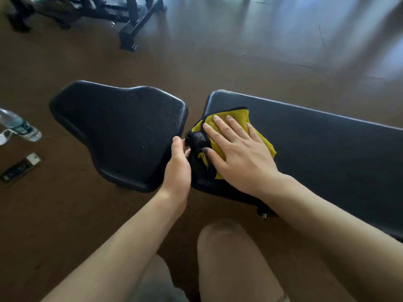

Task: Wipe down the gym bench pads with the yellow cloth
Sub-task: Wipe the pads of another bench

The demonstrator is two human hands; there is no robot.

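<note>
The right hand (237, 153) lies flat and open on the yellow cloth (262, 141), at the long pad's (327, 153) end. The left hand (178, 164) pinches the cloth's dark bunched corner, beside the seat pad (122, 129).

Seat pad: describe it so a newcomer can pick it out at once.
Start from the black gym bench that spans the frame: it has two pads split by a narrow gap, where the left hand sits. The seat pad is the left one, short, flared and speckled with droplets, unlike the long back pad under the yellow cloth.
</note>
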